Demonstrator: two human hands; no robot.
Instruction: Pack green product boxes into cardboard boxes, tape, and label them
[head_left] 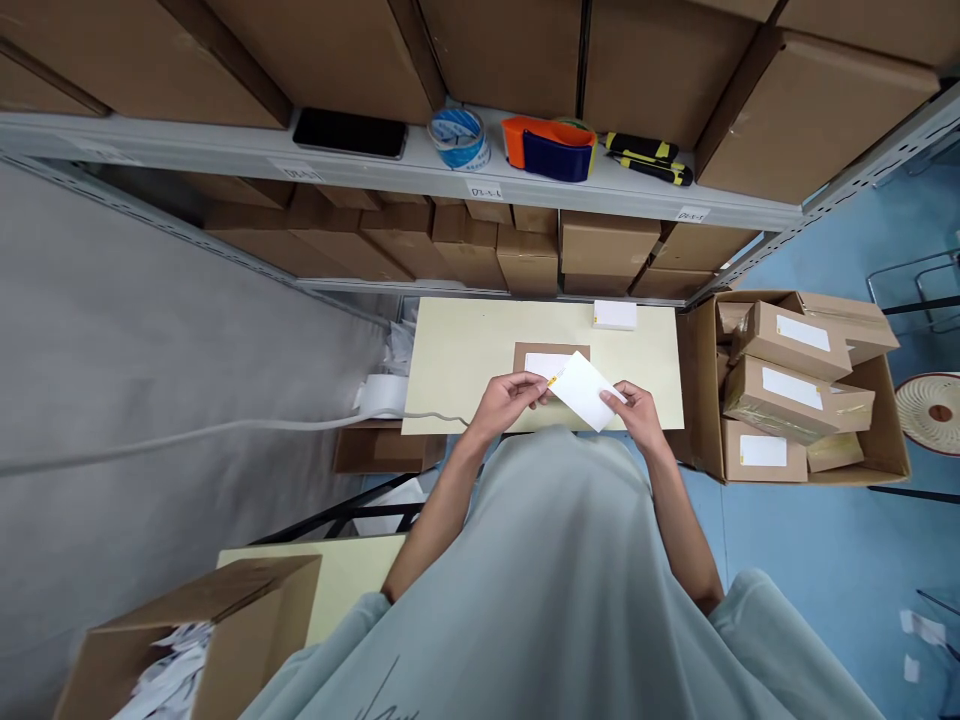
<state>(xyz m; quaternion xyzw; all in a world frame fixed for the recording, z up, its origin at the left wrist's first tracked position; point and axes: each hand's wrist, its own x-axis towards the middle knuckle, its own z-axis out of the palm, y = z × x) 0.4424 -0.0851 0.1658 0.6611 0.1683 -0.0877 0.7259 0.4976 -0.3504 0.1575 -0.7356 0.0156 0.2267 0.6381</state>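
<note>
A white label (585,393) with a small yellow mark at one corner is held tilted between both hands. Its yellow-marked corner is at the fingertips of my left hand (516,398), which is closed on it. The thumb of my right hand (636,412) presses on the opposite side, with the fingers behind. Beneath the held label, a flat brown cardboard piece or box (520,353) lies on the pale yellow table (457,350), a white label (546,362) on its top. The label and left hand partly cover it. Further back sits a small stack of white labels (615,315).
Right of the table, an open carton (701,390) holds several labelled boxes. A shelf (420,160) above carries a phone (350,133), blue tape roll (459,138), orange-and-blue tape dispenser (549,148) and yellow-black cutters (649,158). A white roll (384,395) and cable (300,425) are left.
</note>
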